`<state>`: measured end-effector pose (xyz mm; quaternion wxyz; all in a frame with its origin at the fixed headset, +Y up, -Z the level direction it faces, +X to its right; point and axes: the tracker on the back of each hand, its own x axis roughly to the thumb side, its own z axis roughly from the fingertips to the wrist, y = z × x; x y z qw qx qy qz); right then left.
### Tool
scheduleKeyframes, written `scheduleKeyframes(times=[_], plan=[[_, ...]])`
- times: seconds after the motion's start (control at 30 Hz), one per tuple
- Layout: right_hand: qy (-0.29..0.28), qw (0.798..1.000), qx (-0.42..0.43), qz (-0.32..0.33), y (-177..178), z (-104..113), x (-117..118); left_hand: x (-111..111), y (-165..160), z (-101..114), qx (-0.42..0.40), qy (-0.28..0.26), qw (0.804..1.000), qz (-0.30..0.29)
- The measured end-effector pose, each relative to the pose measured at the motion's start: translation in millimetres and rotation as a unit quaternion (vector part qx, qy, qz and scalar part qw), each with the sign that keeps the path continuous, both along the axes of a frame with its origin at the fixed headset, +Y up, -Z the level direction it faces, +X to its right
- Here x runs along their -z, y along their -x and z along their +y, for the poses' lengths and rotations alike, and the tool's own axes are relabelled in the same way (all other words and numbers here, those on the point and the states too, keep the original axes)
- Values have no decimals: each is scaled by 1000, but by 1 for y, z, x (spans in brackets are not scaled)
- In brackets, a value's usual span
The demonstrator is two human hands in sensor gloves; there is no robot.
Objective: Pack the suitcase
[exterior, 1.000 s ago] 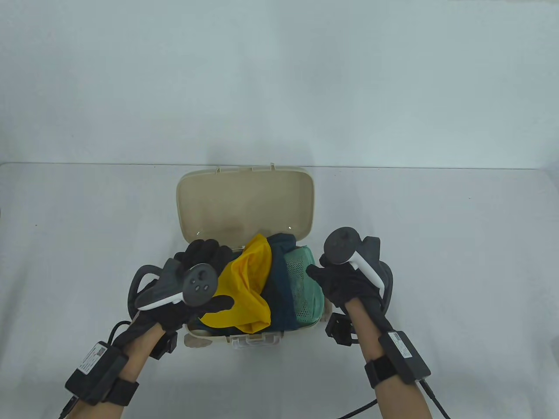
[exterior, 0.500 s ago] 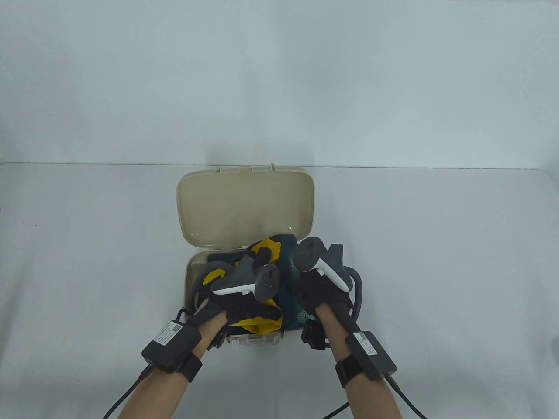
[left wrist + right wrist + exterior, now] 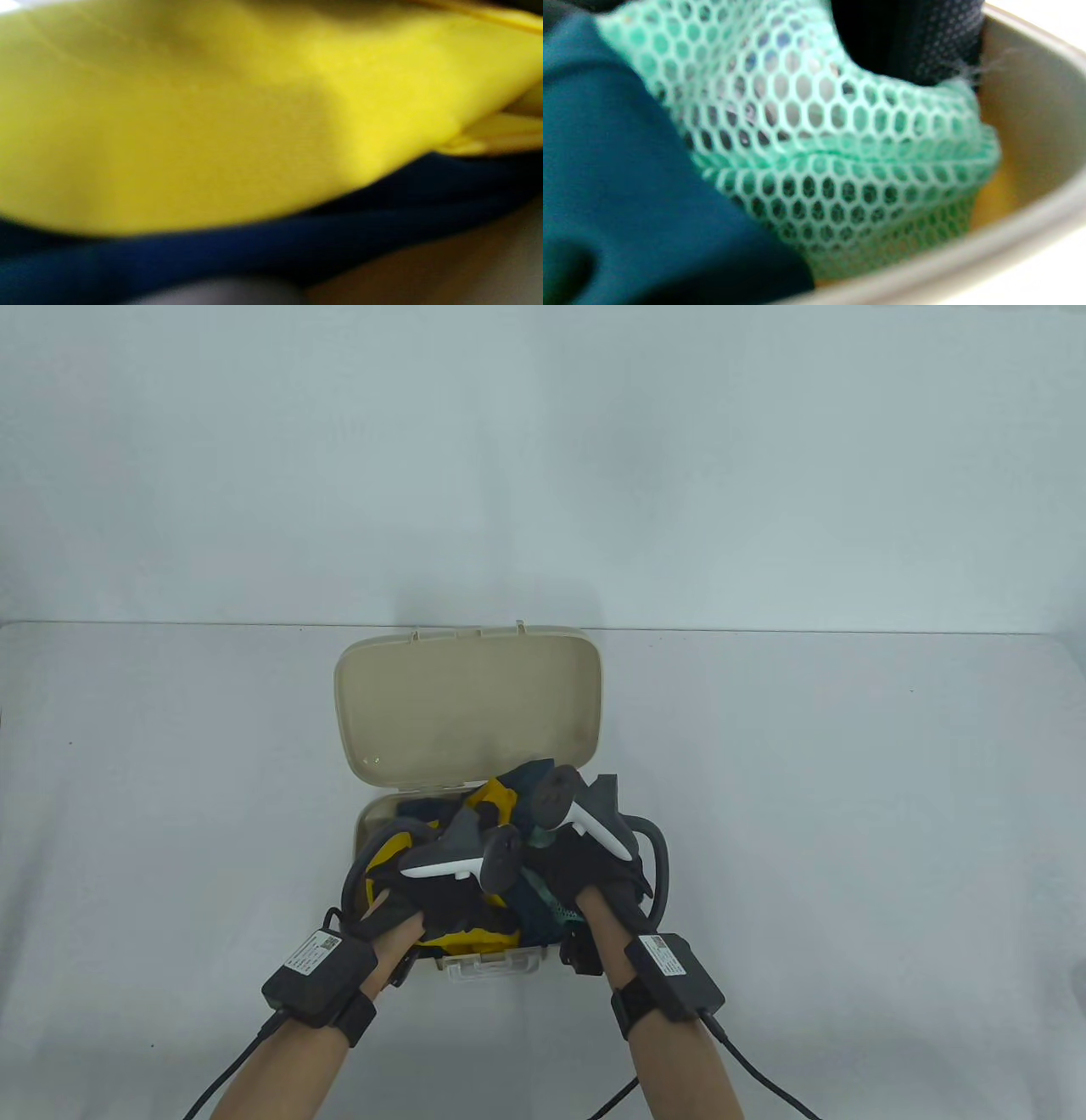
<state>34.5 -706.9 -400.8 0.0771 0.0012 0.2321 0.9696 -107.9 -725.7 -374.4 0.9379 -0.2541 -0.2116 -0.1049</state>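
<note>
yellow cloth [image 3: 475,937] fills the left side of the open case [image 3: 363,831], and the left hand [image 3: 441,899] lies on top of it, palm down. its fingers are hidden under the tracker, so i cannot tell whether they are flat or curled into the fabric; the left wrist view shows only blurred yellow over a band of navy. the navy cloth [image 3: 530,785] is heaped along the middle, rising above the rim toward the lid [image 3: 467,704], which stands open at the far side. on the right, the right hand [image 3: 594,869] rests over the green mesh bag [image 3: 814,169], and the right wrist view shows the mesh crowded against the case's right wall with a dark gloved fingertip pushed in behind it; beyond that the fingers' state is unclear. the pile sits directly beneath both palms, so the coming move likely turns on pressing straight down. the case's long axis runs left to right on the bench [image 3: 848,814], one hand over each half. the navy hump nearest the lid looks likeliest to foul it on closing.
</note>
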Motion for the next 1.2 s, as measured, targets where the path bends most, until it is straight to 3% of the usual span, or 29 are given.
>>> scheduleKeyframes(times=[0.2, 0.3, 0.53, 0.77, 0.97, 1.2], plan=[[-10, 1000, -15, -3, 4, -4, 0, 1, 3, 0, -2, 5, 1000, 4], [2, 999, 28, -34, -7, -3, 3, 1, 4, -4, 34, 11, 999, 12], [9, 996, 74, -55, -23, -1, 4, -1, 13, -5, 20, 15, 1000, 16], [46, 986, 153, -54, -12, -7, 5, -2, 17, -6, -14, 36, 999, 11], [11, 995, 78, -58, -11, -4, 5, -3, 23, -6, 31, 20, 999, 13], [9, 998, 50, -21, -4, 0, 2, -3, 27, -4, -16, 26, 999, 21]])
